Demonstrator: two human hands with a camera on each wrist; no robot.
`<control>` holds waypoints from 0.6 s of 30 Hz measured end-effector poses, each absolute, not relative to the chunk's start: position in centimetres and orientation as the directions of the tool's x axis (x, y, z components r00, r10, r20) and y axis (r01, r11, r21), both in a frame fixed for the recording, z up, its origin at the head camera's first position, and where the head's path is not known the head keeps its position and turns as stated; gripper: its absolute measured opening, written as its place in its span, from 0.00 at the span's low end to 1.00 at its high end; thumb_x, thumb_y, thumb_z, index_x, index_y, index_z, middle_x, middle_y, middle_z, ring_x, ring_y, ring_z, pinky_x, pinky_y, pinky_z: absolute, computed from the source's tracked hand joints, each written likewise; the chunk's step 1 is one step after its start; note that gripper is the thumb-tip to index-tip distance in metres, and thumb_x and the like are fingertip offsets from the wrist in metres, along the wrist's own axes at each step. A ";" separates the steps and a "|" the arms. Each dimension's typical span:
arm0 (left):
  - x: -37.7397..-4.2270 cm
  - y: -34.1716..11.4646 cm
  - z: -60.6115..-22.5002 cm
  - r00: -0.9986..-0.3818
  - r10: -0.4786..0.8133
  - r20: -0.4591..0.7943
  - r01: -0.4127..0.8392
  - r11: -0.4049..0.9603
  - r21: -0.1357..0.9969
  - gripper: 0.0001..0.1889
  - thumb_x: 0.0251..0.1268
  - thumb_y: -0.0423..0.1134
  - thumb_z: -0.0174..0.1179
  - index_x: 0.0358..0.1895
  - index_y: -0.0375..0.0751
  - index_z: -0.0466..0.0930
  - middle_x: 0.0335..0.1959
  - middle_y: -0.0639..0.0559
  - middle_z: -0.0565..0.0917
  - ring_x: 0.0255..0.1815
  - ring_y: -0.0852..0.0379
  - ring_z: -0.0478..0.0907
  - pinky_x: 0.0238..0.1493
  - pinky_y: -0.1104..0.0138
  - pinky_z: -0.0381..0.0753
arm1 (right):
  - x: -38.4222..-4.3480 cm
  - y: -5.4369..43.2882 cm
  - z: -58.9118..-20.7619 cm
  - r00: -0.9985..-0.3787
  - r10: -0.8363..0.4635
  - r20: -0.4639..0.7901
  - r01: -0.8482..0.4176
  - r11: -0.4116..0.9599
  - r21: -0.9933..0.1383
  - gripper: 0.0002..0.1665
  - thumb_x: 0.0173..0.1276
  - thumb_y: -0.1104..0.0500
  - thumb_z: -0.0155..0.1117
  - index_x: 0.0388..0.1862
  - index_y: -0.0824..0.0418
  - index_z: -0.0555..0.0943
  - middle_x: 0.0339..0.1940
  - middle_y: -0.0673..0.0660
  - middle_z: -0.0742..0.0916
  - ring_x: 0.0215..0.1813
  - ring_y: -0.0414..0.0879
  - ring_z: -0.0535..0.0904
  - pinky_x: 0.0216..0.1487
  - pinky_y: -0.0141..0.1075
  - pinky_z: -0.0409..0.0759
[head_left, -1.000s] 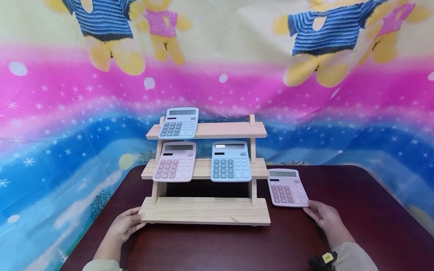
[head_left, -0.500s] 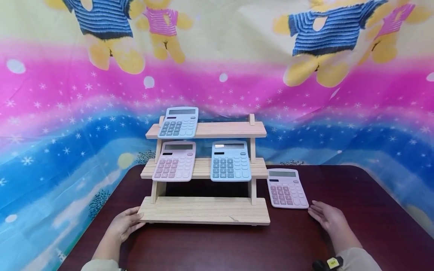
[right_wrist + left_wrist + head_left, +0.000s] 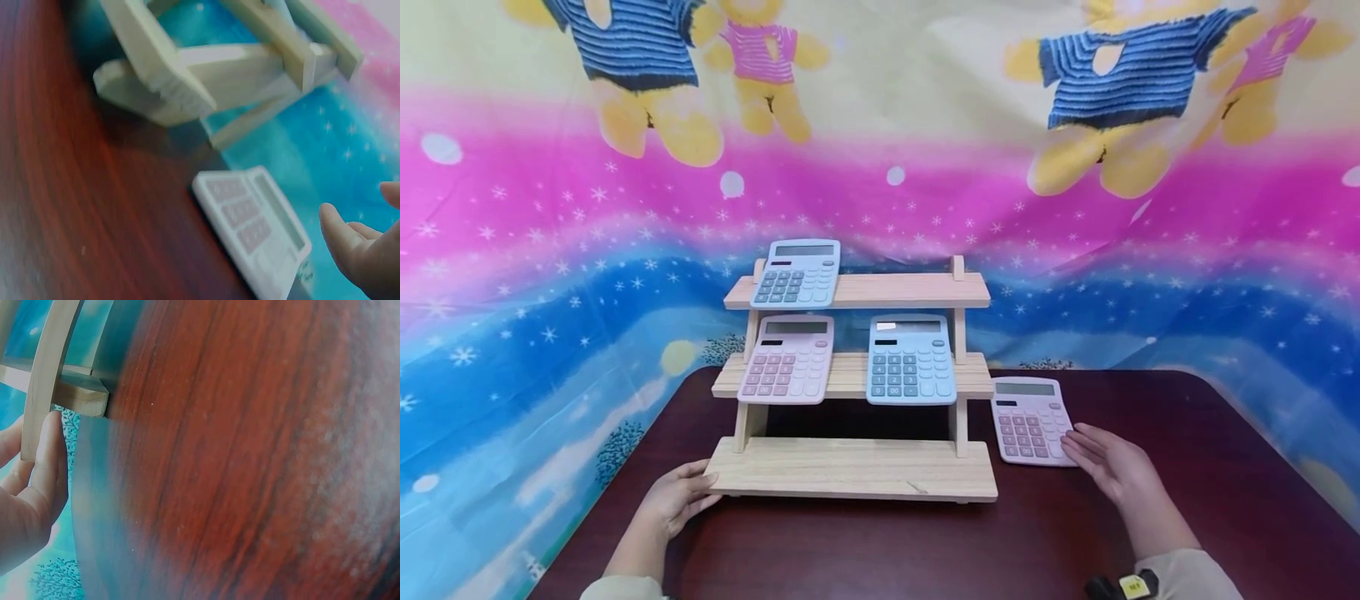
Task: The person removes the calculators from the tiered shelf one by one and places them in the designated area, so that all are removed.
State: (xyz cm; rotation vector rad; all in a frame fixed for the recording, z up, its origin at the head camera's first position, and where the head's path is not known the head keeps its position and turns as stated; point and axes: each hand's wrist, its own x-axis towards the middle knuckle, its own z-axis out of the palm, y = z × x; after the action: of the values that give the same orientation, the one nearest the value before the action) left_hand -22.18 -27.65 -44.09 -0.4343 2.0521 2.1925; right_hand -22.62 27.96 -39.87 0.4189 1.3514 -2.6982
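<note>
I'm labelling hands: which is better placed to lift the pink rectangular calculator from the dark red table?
Probably the right hand: empty, close to that pink calculator. The left hand grips the pale wooden tiered rack.

Calculators [image 3: 912, 360], four in all: two blue and two pink, of which three on the stand [image 3: 850, 467] and one on the table [image 3: 865, 550]. Stand, one, with three shelves [image 3: 910, 290], the top bearing one calculator and the middle two; table, one. One left hand [image 3: 679, 498] and one right hand [image 3: 1116, 467], with two sleeves [image 3: 1191, 575] and one yellow label [image 3: 1134, 587]; backdrop cloth [image 3: 895, 83], one, printed with four bears [image 3: 1138, 165], two in blue shirts [image 3: 632, 52] and two in pink.
</note>
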 end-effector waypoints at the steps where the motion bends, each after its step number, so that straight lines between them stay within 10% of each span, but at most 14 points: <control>1: -22.2 -27.7 -44.1 -0.954 -0.115 -0.278 -0.270 -0.082 0.959 0.34 0.57 0.29 0.54 0.61 0.19 0.45 0.50 0.23 0.60 0.33 0.55 0.75 0.40 0.60 0.77 | -22.6 27.7 -39.6 -0.962 0.026 -0.272 0.201 -0.605 -0.771 0.04 0.57 0.66 0.60 0.24 0.59 0.78 0.29 0.54 0.79 0.35 0.46 0.78 0.53 0.42 0.68; 7: -22.3 -27.7 -44.3 -0.954 -0.120 -0.276 -0.267 -0.085 0.960 0.34 0.56 0.28 0.54 0.61 0.19 0.45 0.49 0.24 0.61 0.33 0.55 0.75 0.39 0.61 0.78 | -22.9 26.1 -38.1 -0.981 -0.044 -0.188 0.175 -0.616 -0.768 0.09 0.62 0.66 0.53 0.26 0.59 0.79 0.30 0.54 0.80 0.36 0.46 0.78 0.55 0.42 0.65; 13: -22.2 -27.8 -44.3 -0.953 -0.122 -0.276 -0.267 -0.087 0.960 0.34 0.56 0.28 0.54 0.61 0.19 0.45 0.48 0.26 0.64 0.32 0.55 0.75 0.39 0.61 0.77 | -23.2 24.3 -36.6 -0.989 -0.077 -0.128 0.148 -0.602 -0.785 0.17 0.64 0.66 0.49 0.51 0.67 0.65 0.33 0.55 0.80 0.39 0.47 0.77 0.57 0.43 0.60; 18: -22.2 -27.7 -44.3 -0.955 -0.125 -0.269 -0.260 -0.088 0.962 0.34 0.56 0.28 0.54 0.61 0.19 0.46 0.48 0.25 0.63 0.33 0.55 0.76 0.39 0.61 0.78 | -23.4 22.7 -35.4 -0.992 -0.090 -0.086 0.123 -0.608 -0.784 0.08 0.63 0.66 0.51 0.41 0.66 0.73 0.33 0.56 0.80 0.40 0.48 0.78 0.56 0.42 0.63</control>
State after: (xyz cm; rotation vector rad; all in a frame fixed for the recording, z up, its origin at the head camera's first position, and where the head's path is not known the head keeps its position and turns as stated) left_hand -22.20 -27.69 -44.29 -0.4360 2.0557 2.2087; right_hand -23.41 22.66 -35.41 0.0573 1.3285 -2.7147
